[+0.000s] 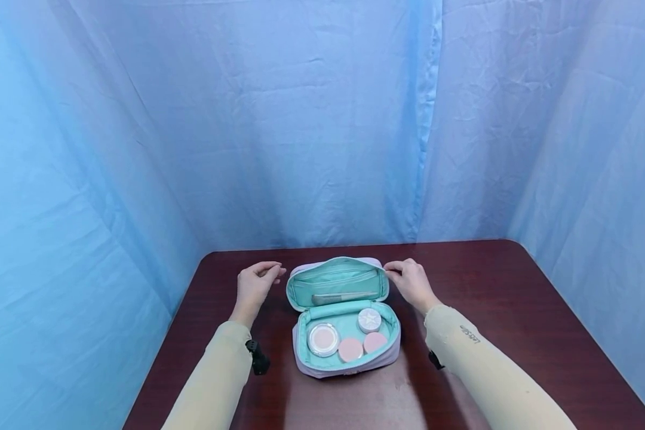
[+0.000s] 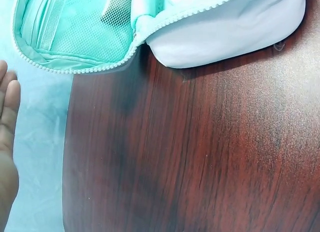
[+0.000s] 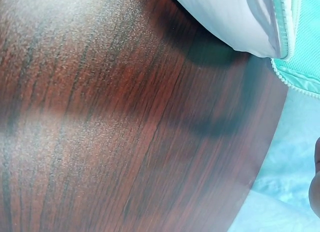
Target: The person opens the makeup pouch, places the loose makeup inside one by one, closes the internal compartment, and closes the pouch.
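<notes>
A makeup bag (image 1: 306,370), pale lilac outside and mint green inside, lies unzipped on the table with its lid (image 1: 328,275) raised at the back. Inside the base sit a round compact (image 1: 323,340), a white jar with a star on top (image 1: 369,321) and two pink round containers (image 1: 350,350). A brush (image 1: 344,297) lies in the lid's mesh pocket. My right hand (image 1: 411,283) pinches the lid's upper right edge between thumb and fingers. Just off the lid's left corner, my left hand (image 1: 257,288) is loosely bent, its fingers (image 2: 10,99) apart from the bag.
The dark red-brown wooden table (image 1: 494,310) has rounded back corners. Blue cloth curtains (image 1: 322,131) hang behind it and along both sides. Black straps with wrist cameras (image 1: 258,357) sit at the cuffs of the pale sleeves.
</notes>
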`<action>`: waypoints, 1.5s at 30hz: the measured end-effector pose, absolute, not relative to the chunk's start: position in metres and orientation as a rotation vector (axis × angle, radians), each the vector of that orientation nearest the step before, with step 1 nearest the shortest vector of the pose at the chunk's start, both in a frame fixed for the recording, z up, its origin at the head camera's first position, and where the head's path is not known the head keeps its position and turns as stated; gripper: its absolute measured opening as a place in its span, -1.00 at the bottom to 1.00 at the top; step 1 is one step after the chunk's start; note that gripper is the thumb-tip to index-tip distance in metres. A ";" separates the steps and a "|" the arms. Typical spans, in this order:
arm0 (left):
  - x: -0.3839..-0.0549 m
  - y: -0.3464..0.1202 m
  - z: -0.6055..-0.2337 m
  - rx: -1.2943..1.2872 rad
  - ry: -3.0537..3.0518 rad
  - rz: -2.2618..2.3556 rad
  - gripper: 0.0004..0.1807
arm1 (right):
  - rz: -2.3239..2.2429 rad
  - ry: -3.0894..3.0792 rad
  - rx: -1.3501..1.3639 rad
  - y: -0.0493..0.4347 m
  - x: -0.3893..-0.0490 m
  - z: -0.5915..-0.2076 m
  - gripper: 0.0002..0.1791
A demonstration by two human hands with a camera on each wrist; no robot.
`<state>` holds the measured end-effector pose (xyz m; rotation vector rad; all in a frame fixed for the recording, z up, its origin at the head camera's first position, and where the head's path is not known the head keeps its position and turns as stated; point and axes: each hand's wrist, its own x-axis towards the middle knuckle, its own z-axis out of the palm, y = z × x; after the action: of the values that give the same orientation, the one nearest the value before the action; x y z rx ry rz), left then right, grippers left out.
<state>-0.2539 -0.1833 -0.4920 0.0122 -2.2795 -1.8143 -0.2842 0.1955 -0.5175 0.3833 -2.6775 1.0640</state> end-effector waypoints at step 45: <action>-0.246 -0.169 -0.502 0.038 -2.505 -2.008 -0.65 | 1.443 -2.643 0.248 0.197 -0.267 -0.507 -0.76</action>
<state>-0.2465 -0.1687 -0.5023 0.0379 -2.5050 -2.0079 -0.2671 0.1974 -0.5071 0.2480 -2.6435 1.4427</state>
